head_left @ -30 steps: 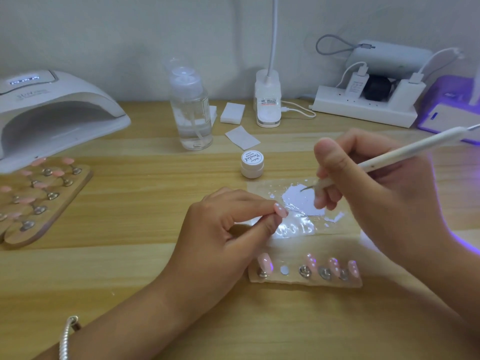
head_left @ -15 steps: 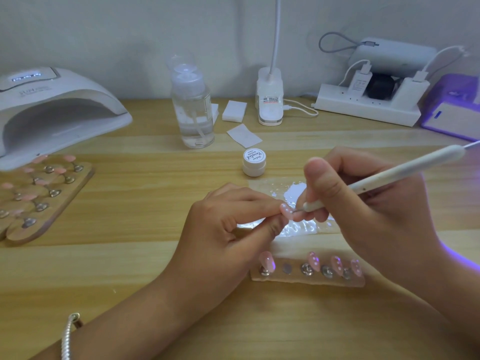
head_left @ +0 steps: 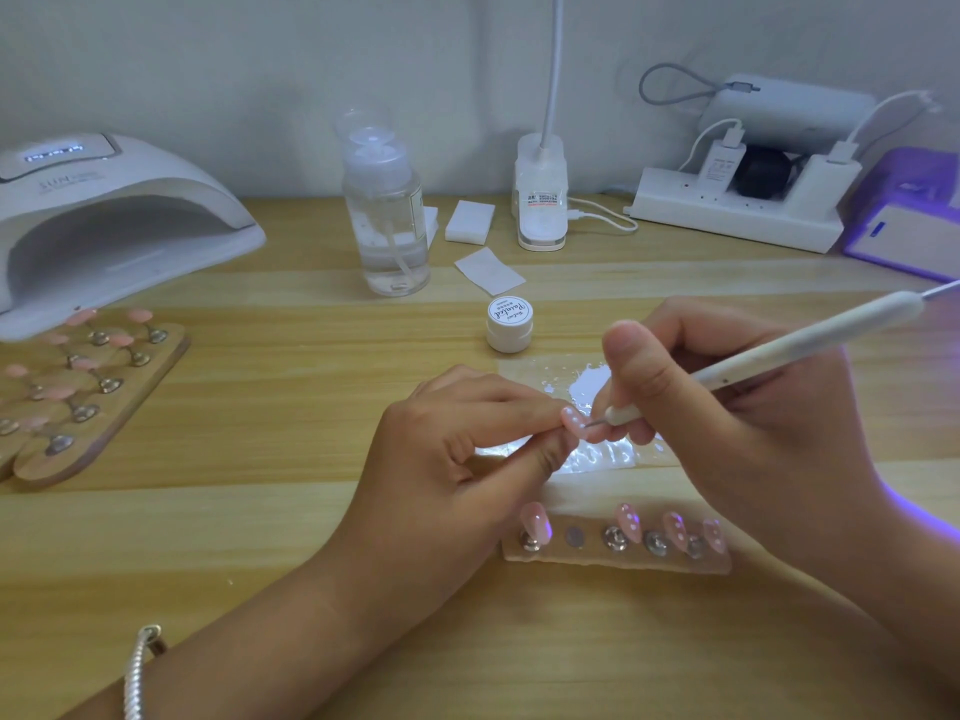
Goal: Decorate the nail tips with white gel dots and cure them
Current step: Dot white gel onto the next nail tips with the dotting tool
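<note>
At the centre of the frame, the dotting tool, pinched pen-like in the right hand, has swung from the white gel puddle to the pink nail tip, which the left hand pinches between thumb and forefinger, so a dot is probably landing.

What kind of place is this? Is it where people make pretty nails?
Probably a nail-art desk, at home or in a small shop. You can see a nail lamp, a wooden board holding pink fake nails, and a pen putting white dots on a nail.
</note>
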Motion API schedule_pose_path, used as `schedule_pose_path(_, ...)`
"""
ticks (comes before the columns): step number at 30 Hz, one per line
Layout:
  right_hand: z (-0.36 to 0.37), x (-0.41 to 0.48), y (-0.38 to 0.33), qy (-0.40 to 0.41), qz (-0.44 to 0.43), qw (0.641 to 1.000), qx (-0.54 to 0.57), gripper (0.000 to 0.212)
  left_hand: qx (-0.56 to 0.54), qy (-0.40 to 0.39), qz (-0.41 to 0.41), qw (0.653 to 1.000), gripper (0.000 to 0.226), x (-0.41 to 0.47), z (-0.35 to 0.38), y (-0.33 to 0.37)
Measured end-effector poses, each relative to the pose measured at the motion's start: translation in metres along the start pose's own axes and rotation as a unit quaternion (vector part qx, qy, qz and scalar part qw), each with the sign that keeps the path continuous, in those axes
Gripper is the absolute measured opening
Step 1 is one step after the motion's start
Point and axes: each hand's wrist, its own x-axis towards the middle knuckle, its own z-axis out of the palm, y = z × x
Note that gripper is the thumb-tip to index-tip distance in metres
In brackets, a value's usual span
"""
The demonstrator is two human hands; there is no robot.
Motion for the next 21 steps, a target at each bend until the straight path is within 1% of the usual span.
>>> schedule_pose_path(15,-0.0016,-0.0002,0.0023,-0.006,-0.006,1.0,-0.027,0.036,-0.002,0.0,0.002,1.0,0.013,0.0003,0.0003,-0.0007)
schedule_pose_path(21,-0.0034,0.0013,0.0027,-0.001,-0.007,1.0,0.007,0.037,0.008,0.003,0.006,1.0,0.014,0.0009,0.0012,-0.0014)
